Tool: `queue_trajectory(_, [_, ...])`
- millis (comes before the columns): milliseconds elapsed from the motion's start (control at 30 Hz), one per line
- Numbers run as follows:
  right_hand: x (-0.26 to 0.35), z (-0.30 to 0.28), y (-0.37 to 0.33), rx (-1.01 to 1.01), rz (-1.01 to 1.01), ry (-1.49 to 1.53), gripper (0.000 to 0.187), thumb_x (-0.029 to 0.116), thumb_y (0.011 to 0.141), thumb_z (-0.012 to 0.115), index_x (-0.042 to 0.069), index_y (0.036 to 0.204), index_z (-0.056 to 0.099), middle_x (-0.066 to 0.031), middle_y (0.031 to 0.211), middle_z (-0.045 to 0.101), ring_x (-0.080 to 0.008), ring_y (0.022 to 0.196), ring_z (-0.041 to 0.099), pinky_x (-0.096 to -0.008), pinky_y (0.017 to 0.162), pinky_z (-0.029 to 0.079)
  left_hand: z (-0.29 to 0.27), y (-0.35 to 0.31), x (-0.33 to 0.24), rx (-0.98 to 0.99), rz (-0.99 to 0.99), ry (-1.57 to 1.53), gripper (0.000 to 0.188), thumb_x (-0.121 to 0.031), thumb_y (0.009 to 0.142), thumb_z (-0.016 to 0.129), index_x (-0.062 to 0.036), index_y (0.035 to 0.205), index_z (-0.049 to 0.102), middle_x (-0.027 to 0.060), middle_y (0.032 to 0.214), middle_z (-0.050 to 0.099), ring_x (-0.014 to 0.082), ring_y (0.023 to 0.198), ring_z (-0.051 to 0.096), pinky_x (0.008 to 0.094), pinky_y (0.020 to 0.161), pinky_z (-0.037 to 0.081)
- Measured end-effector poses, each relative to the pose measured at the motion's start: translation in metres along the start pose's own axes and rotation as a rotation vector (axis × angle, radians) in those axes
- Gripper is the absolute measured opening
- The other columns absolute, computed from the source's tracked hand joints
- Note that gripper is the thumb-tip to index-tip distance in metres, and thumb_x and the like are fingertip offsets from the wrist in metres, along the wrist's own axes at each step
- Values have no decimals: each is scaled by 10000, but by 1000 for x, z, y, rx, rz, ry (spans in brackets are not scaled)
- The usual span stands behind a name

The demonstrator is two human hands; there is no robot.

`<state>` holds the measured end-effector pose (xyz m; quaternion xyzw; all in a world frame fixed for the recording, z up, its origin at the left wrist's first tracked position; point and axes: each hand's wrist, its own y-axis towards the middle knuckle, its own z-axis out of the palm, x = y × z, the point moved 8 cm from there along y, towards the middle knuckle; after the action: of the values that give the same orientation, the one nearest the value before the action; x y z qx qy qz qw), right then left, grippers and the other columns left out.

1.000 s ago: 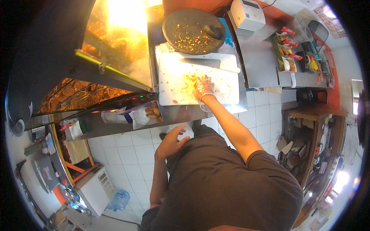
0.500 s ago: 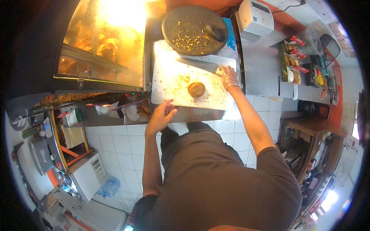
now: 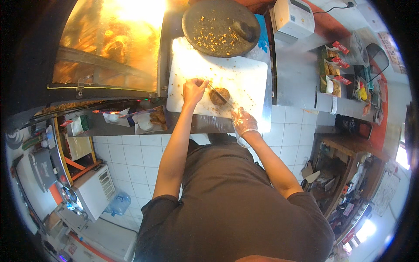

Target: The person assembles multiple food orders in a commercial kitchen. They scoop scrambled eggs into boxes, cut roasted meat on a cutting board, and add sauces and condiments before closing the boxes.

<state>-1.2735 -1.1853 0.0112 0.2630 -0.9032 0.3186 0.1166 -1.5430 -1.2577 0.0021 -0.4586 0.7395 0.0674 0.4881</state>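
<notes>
A round brown patty point(image 3: 219, 97) lies on a white cutting board point(image 3: 248, 83) dotted with crumbs. Across its top runs the narrow blade of a knife point(image 3: 223, 100), seen nearly edge-on. My right hand point(image 3: 243, 121), in a clear plastic glove, is closed round the knife's handle at the board's near edge. At the other end of the blade, my bare left hand point(image 3: 194, 91) pinches the tip between its fingertips. Most of the handle is hidden inside the glove.
A round dark board point(image 3: 220, 28) with crumbs stands behind the cutting board. Left is a lit glass food cabinet point(image 3: 109, 48); a white printer point(image 3: 294, 17) sits at back right. Filled food boxes point(image 3: 331, 70) line the right counter. Packed boxes point(image 3: 148, 120) hang near the front-left edge.
My right hand has brought the knife from the board's back right to over the patty. My left hand has moved forward from the near edge to the blade's tip.
</notes>
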Motion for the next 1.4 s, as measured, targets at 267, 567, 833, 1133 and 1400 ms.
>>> queue_trajectory(267, [12,26,39,133,19,-51,503,446,1084,439,17,1333,523,-326,1110,708,-482,1056,696,-556,926,556,4,39,13,-44,-13,-2,242,-263,872,817,-22,849,811,97,760,783,160,674,749,325,668,578])
queue_trajectory(567, [71,-37,1,211,-74,-92,606,489,1081,407,-4,1409,540,-346,1197,669,-485,1143,656,-559,1006,511,-10,45,15,158,-132,32,235,-273,849,839,-43,802,816,57,756,787,135,671,738,313,696,592])
queue_trajectory(833, [65,-16,-15,285,-134,-120,639,485,1093,389,-31,1454,502,-358,1187,665,-498,1131,645,-552,1032,498,-23,3,17,202,-87,-47,313,-278,870,822,21,958,798,153,874,795,199,730,753,348,720,599])
queue_trajectory(1133, [31,-14,-12,165,-46,-95,612,523,1073,434,-7,1361,539,-397,1177,648,-533,1146,625,-583,1008,485,9,-68,32,-3,137,203,371,-143,761,886,-12,1080,750,160,946,774,285,819,751,392,770,585])
queue_trajectory(1400, [10,6,12,255,-191,-99,624,525,1072,440,-1,1396,525,-393,1166,651,-545,1129,624,-593,988,488,15,-68,30,-125,210,-50,305,-128,807,863,-23,1071,754,139,962,773,250,711,714,363,697,560])
